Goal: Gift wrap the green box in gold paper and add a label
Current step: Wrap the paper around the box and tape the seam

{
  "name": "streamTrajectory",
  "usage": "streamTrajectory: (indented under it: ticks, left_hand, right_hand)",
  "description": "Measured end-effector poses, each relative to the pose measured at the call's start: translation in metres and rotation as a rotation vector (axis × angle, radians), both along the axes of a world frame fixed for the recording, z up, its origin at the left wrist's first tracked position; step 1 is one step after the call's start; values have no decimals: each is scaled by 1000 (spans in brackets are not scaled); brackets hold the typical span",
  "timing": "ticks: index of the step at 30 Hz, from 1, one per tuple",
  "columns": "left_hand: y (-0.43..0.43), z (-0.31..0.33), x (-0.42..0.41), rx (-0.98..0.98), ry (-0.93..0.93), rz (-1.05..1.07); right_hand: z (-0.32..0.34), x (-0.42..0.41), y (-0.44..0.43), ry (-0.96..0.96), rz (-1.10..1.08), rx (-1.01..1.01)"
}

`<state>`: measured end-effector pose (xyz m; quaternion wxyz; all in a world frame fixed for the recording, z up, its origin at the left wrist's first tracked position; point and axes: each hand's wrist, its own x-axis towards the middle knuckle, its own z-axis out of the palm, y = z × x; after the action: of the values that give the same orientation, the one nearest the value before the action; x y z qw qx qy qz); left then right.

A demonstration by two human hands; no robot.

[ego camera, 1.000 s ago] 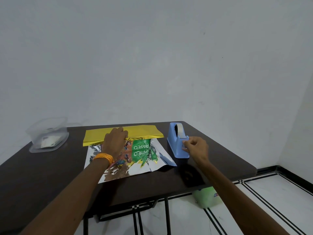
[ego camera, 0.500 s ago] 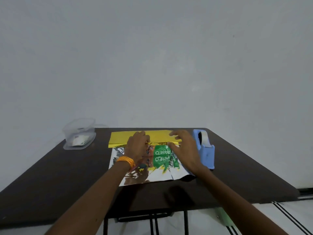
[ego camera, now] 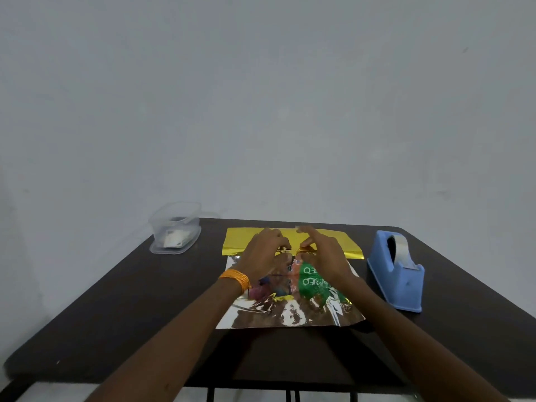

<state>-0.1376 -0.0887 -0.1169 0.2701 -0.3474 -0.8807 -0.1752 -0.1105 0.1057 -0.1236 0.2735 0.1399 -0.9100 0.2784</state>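
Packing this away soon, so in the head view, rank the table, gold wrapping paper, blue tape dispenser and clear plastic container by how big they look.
1. Table
2. Gold wrapping paper
3. Blue tape dispenser, then clear plastic container, though the dispenser sits nearer the camera, so that pair is unsure.
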Motion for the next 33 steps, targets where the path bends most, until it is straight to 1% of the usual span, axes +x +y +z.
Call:
streamTrajectory:
  ticks: [2,6,10,14,18,20,22,25,29,33]
  left_hand:
    - [-20,5,-3,5,-6,8]
    - [-75,7,-8,25,-74,48]
    - [-110,1,-5,47,-85,122]
    - [-113,8,1,188,-110,126]
    - [-83,23,1,291,-78,126]
    - [-58,24,3,239,-64,86]
    - [-34,19,4,115,-40,53]
    - [-8,9,0,2,-58,70]
    - [1,-2,-5,-27,-29,98]
    - [0,-3,-7,-7,-30,101]
  right_hand:
    - [-2,0,-2,4,-13,-15]
    - [-2,-1,-2,5,-12,-59]
    - [-1,1,-2,28,-6,-30]
    - [1,1,-3,15,-20,-29]
    - [3,2,-5,-2,-30,-27]
    - [3,2,-5,1,-41,-19]
    - [3,2,-5,5,-51,-12]
    - [2,0,-6,19,-55,8]
    - [0,-3,-5,55,-60,33]
    - [2,-3,-5,-12,-27,-44]
